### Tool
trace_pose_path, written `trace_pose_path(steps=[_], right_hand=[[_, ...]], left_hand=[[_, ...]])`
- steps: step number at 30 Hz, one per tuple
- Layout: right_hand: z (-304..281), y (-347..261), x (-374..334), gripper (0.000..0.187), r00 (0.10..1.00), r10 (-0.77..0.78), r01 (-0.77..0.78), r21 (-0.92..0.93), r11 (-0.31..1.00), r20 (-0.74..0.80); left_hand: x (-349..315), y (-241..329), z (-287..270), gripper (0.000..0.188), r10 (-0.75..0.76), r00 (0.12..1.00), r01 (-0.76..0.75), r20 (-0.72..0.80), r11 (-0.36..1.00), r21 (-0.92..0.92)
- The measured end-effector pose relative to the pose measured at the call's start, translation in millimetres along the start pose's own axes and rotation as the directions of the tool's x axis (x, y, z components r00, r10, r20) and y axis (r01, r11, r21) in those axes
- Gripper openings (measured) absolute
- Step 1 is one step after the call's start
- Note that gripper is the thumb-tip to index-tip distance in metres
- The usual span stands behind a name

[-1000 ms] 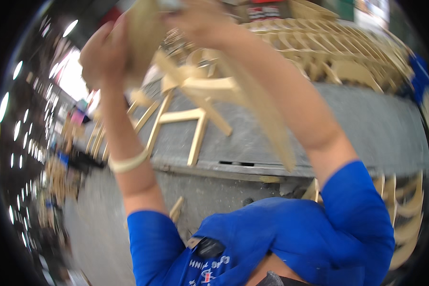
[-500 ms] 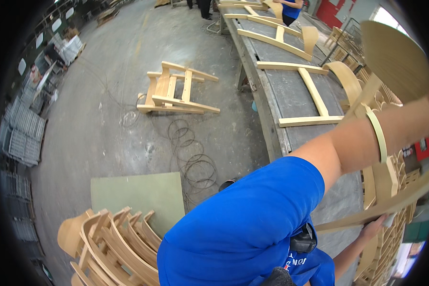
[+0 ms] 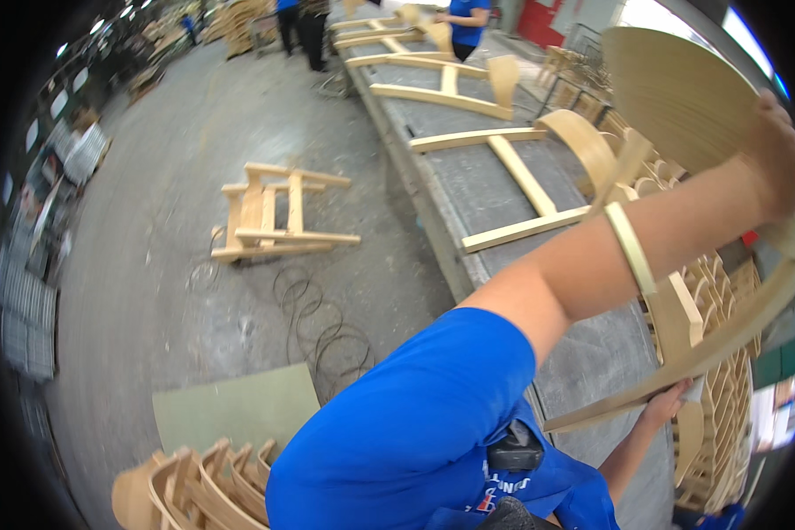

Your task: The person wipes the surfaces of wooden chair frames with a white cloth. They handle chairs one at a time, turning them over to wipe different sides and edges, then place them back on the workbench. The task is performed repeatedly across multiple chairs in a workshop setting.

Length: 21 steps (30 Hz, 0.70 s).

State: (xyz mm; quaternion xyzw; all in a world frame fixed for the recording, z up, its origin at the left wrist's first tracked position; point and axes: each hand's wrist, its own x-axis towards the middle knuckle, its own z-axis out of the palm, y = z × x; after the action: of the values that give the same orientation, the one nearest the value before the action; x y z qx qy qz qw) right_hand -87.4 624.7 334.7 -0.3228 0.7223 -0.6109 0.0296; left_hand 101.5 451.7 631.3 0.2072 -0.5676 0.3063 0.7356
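Above the counter (image 3: 583, 358), the nearest frame (image 3: 521, 175) could be struck by the chair (image 3: 680, 97) should left fingers (image 3: 770, 106) gripping or right fingers (image 3: 677, 390) pinching it slip.

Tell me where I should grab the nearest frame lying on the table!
Probably the middle of the crossbar on that frame, from above, coming over the free ends of its legs. It's slim, straight and uncovered, and bridges both legs.
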Motion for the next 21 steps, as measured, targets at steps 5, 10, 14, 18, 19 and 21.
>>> trace_pose_path(steps=[5,10,14,18,19,21], right_hand=[[9,2,1,0.052,0.982,-0.175,0.19,0.282,0.941,-0.078],[14,-13,3,0.054,0.767,-0.616,0.63,0.025,0.776,-0.181],[5,-5,11,0.053,0.802,-0.57,0.584,0.039,0.811,-0.176],[-6,12,19,0.05,0.818,-0.525,0.548,0.04,0.836,-0.234],[-8,17,20,0.049,0.814,-0.528,0.549,0.026,0.835,-0.243],[-12,27,22,0.05,0.812,-0.515,0.542,0.025,0.84,-0.273]], left_hand=[[2,17,-12,0.035,-0.037,0.998,0.044,0.057,0.99,-0.135],[6,36,-15,0.028,0.047,0.992,-0.019,0.118,0.974,-0.227],[4,30,-20,0.033,0.262,0.957,-0.211,0.124,0.922,-0.324],[-10,-21,-12,0.068,0.257,0.961,-0.278,-0.106,0.904,-0.324],[-24,-39,-7,0.068,0.218,0.974,-0.223,-0.057,0.895,-0.386],[-67,-80,6,0.072,0.088,0.996,-0.076,0.012,0.912,-0.404]])
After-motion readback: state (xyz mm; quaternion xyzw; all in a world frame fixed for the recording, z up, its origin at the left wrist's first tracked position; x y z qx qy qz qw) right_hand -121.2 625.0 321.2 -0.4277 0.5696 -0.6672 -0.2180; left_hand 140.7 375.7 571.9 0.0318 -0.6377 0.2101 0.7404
